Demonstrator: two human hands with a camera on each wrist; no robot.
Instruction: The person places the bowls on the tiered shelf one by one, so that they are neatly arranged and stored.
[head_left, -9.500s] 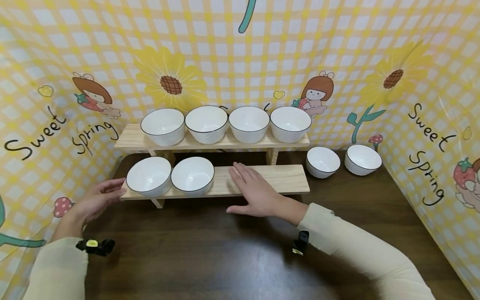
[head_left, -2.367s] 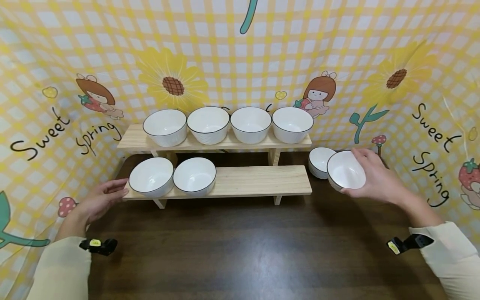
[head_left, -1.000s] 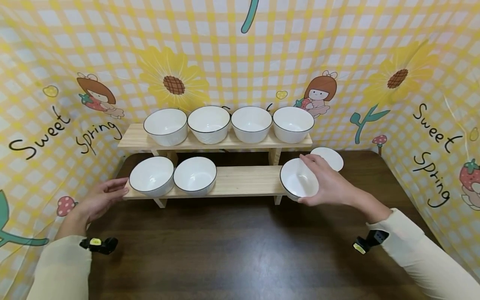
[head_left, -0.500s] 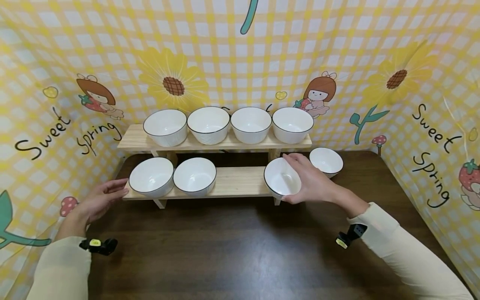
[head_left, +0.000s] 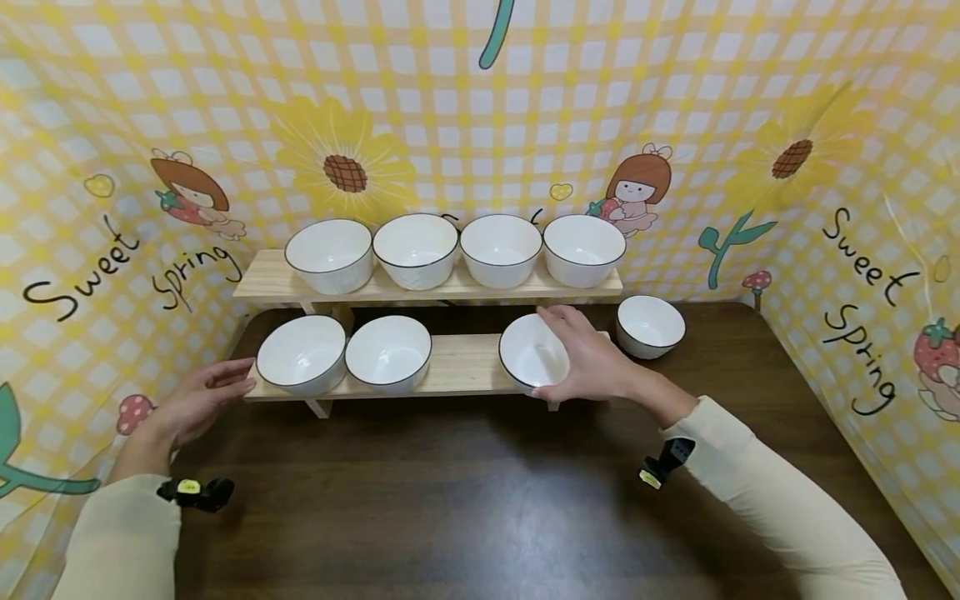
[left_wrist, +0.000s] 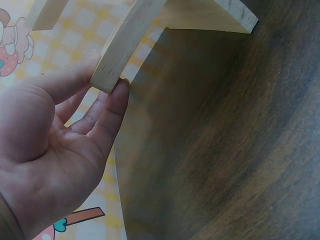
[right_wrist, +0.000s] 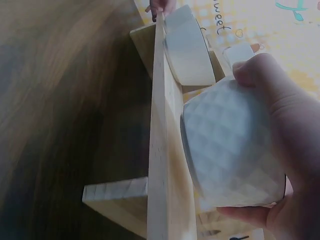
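Observation:
My right hand (head_left: pixel 596 362) grips a white bowl (head_left: pixel 528 354) with a dark rim at the right half of the lower wooden shelf (head_left: pixel 468 362). In the right wrist view, thumb and fingers span this bowl (right_wrist: pixel 230 145), whose outside has a raised diamond pattern. Whether its base touches the board cannot be told. Left of it on that shelf sit two similar bowls, a nearer bowl (head_left: pixel 388 354) and an end bowl (head_left: pixel 302 354). My left hand (head_left: pixel 191 408) pinches the left end of the lower board (left_wrist: pixel 125 55) between thumb and fingers, as the left wrist view shows.
The upper shelf (head_left: pixel 258 275) carries a row of several white bowls (head_left: pixel 501 250). Another white bowl (head_left: pixel 651 325) stands on the dark wooden table (head_left: pixel 420 500), right of the rack. A yellow checked cloth (head_left: pixel 465 125) surrounds the table at the back and sides.
From the table at the right, my right hand has taken up one of two bowls and carried it left over the lower shelf. My left hand has stayed at the board's end.

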